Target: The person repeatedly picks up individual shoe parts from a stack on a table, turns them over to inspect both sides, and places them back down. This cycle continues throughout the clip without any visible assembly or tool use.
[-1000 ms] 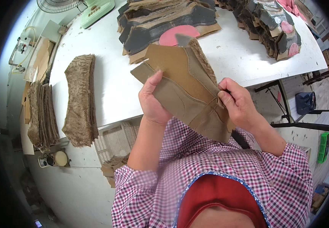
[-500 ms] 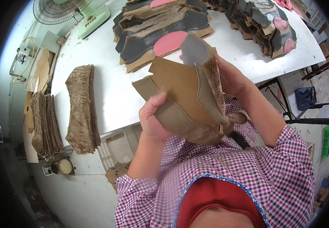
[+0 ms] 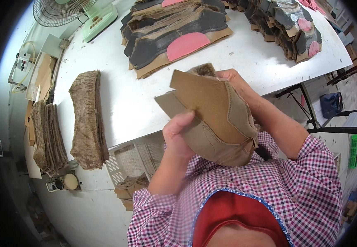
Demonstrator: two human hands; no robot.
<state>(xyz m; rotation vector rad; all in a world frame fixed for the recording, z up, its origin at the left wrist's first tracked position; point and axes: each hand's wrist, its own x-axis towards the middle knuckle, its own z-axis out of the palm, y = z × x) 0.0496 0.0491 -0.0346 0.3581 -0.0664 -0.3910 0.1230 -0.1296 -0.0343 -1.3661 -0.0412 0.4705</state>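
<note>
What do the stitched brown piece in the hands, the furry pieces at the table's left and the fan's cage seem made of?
Stitched brown piece: perhaps suede or synthetic leather; matte surface, sewn seams.
Furry pieces: probably fur or fleece, maybe artificial; short, uneven pile.
Fan's cage: likely metal wire; thin dark ribs.

- No text, label, brand, number or sign is readable.
- Buttons on the pale green fan base (image 3: 105,24): any markings are too small to read.
- Pale wall-mounted box (image 3: 23,62), far left: too small and blurred for any lettering to be read.
</note>
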